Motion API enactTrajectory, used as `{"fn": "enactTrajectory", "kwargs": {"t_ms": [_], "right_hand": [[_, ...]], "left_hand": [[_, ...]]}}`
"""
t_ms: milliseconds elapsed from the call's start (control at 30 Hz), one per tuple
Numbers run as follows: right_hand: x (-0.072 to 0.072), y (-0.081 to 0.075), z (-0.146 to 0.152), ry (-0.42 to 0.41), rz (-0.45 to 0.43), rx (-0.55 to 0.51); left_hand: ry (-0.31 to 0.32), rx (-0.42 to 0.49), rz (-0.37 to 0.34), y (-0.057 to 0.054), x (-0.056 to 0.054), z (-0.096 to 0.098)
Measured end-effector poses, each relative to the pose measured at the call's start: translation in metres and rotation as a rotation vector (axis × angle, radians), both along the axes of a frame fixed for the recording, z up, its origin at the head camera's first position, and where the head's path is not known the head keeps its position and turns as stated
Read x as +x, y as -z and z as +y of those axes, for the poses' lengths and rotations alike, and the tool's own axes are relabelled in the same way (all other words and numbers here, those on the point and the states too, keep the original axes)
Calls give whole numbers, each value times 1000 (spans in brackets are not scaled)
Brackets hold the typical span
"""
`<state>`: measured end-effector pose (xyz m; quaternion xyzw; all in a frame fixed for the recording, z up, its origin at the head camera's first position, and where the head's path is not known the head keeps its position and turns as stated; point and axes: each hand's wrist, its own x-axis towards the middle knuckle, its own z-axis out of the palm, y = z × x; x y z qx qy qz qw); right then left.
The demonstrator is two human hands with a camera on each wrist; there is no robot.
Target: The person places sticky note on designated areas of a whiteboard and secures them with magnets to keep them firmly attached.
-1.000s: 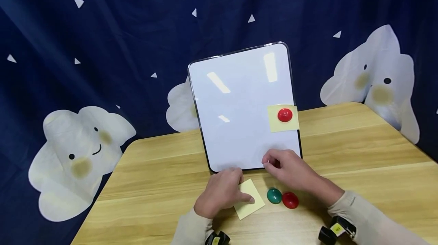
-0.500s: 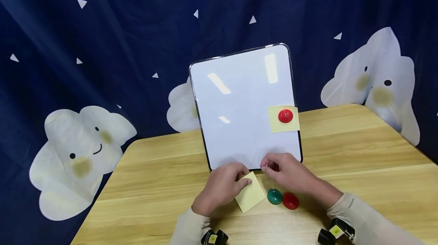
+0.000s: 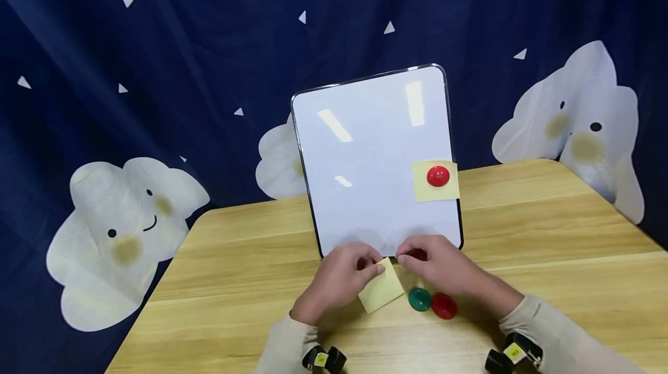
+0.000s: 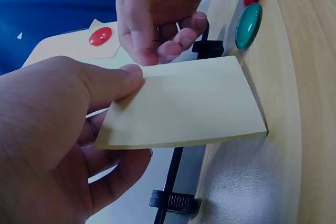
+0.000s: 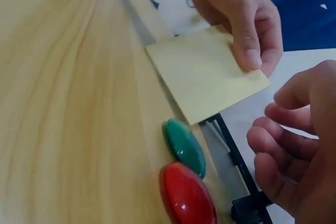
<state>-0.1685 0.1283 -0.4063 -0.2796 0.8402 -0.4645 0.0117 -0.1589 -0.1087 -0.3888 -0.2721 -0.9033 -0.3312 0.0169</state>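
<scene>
My left hand [image 3: 340,276] pinches a pale yellow sticky-note pad [image 3: 383,290] near one edge, thumb on top and fingers beneath. In the left wrist view the pad [image 4: 189,106] is tilted and looks several sheets thick. Beside its far corner is my right hand [image 3: 440,262], fingers loosely curled, with nothing visible in them; the right wrist view shows a gap between that hand [image 5: 299,129] and the pad [image 5: 205,74]. A green round magnet [image 3: 420,299] and a red one [image 3: 444,306] lie side by side on the table, nearer me than the right hand.
A whiteboard [image 3: 365,188] leans upright behind both hands, with black clips [image 4: 173,201] at its lower edge. On its right side a yellow note [image 3: 421,191] sits under a red magnet [image 3: 438,176]. Behind the wooden table [image 3: 235,281] hangs a dark blue curtain [image 3: 209,43].
My left hand has gone from resting over the pad to pinching it by its edge, and the pad has shifted slightly away from me. The right hand has barely moved.
</scene>
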Motion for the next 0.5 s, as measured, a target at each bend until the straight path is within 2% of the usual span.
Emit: {"fn": "enactTrajectory", "kwargs": {"t_ms": [200,333,500], "right_hand": [[-1,0,3,-40,-117,-63],[0,-2,3,-130,-209,-114],[-1,-4,3,-242,-277,-192]], "left_hand": [[-2,171,-63,0,-2,-3],[-49,288,-111,0,-3,-5],[-108,378,-141,-2,-4,-7]]}}
